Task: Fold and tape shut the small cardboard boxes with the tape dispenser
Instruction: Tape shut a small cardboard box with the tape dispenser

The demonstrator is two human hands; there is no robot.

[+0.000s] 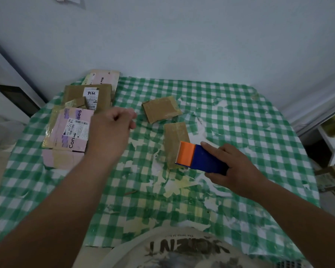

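Pink and brown flat boxes lie in a pile (79, 113) on the table (240, 122), just left of the left hand. The nearest one is a pink box (70, 132) with white labels and dark letters on it. Behind it lies a brown flat box (89, 95) with a white label. Farther back, at the table's edge, is another pale box (104, 78).

The left hand (112, 126) is held out above the table. Its fingers are loosely curled and it holds nothing. Part of it covers the edge of the pink box.

Two small brown cardboard boxes lie between the two hands. The far small box (161, 109) is just past the left hand's fingers, lying flat. The near small box (175, 142) lies closer to the right hand, well apart from the left hand.

The right hand (238, 169) grips the tape dispenser (199, 158). Its fingers are curled round the blue part, with one finger laid along the top. The orange end points left and covers the near corner of the near small box. I cannot tell if it touches the box.

The table has a green and white checked cloth (259, 151) on it. The cloth is worn, with pale torn patches between the hands and below them.
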